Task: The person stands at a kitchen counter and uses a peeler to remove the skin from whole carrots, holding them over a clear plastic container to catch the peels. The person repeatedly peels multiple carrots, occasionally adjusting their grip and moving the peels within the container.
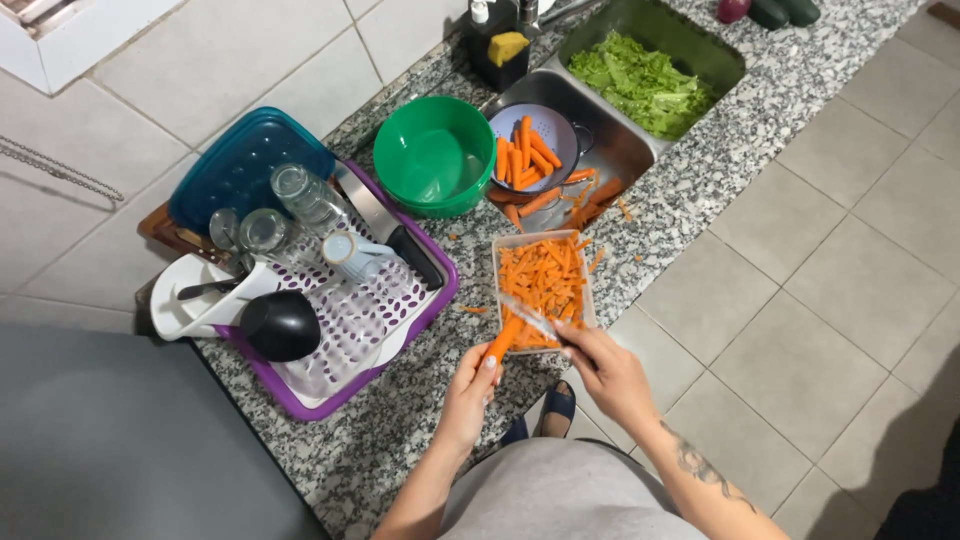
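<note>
My left hand point(470, 385) pinches a carrot piece point(504, 340) at the near edge of the rectangular cutting board point(588, 300), which is heaped with orange carrot sticks point(545, 280). My right hand point(605, 368) is closed around a knife point(530, 316) (its blade lies across the carrot). Beyond the board, a lilac colander point(552, 128) holds whole carrots beside a glossy green bowl point(433, 155); the steel sink point(700, 50) holds leafy lettuce point(640, 82). Left of the board sits a purple plastic dish rack point(350, 330).
</note>
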